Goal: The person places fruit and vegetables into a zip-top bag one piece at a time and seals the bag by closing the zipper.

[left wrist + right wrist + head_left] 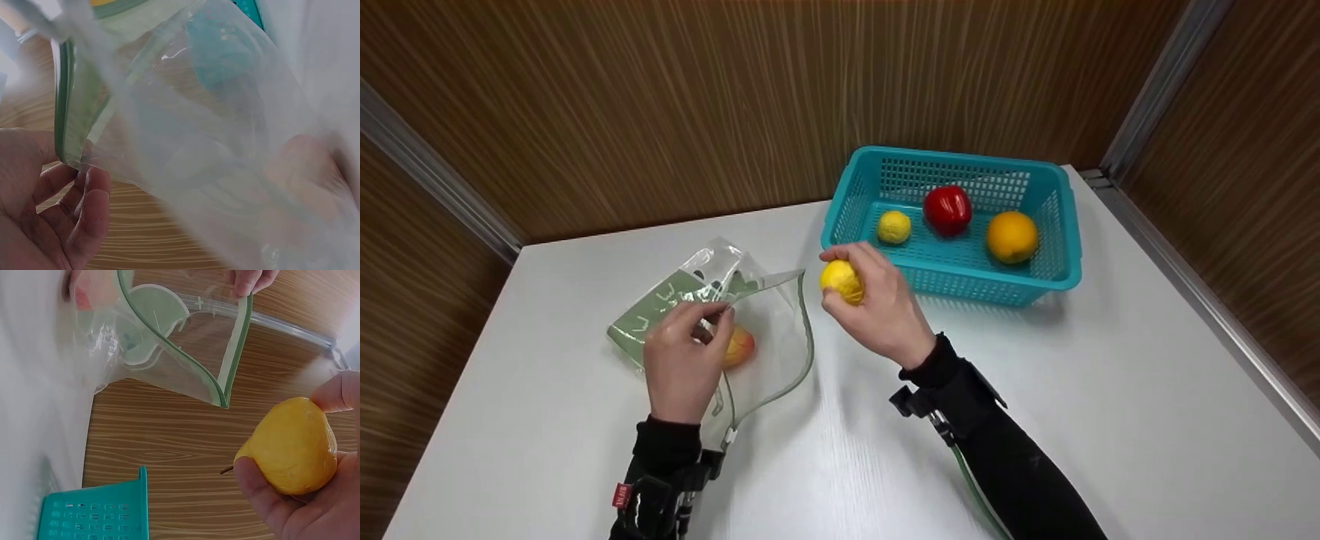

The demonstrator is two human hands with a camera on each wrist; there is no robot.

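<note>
My left hand [684,360] pinches the green-edged rim of a clear zip bag [780,367], whose mouth gapes toward the right. Inside the bag lies a red-and-yellow fruit [740,346], partly hidden by that hand in the head view. A yellow pear [292,444] with a brown stem sits between the thumb and fingers of my right hand [885,307], held up just right of the bag's mouth. In the left wrist view the left fingers grip the bag's corner [70,152], and the clear film covers much of the picture.
Behind my right hand stands a teal basket [952,279] on the white table [1117,375]. It holds a small yellow fruit [894,226], a shiny red fruit [947,211] and an orange [1012,237]. A wood-grain panel [697,112] rises along the table's back edge.
</note>
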